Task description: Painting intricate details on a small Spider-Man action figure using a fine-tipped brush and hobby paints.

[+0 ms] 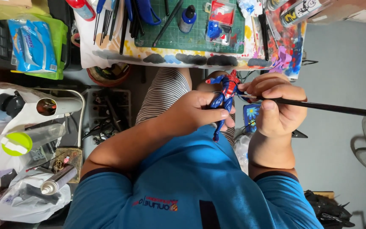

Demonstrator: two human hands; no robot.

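Left hand grips blue-red figure steady near the chest; right hand pinches paintbrush pencil-style, tip at figure for control.

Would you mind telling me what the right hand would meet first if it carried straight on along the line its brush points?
Probably the red and blue action figure: the right hand aims its black paintbrush at it, the tip seemingly touching, while the left hand holds it.

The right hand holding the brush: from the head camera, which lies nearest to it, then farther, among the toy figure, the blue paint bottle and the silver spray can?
From the right hand:
1. Toy figure, right beside it, in the left hand.
2. Blue paint bottle, on the green mat.
3. Silver spray can, far across.
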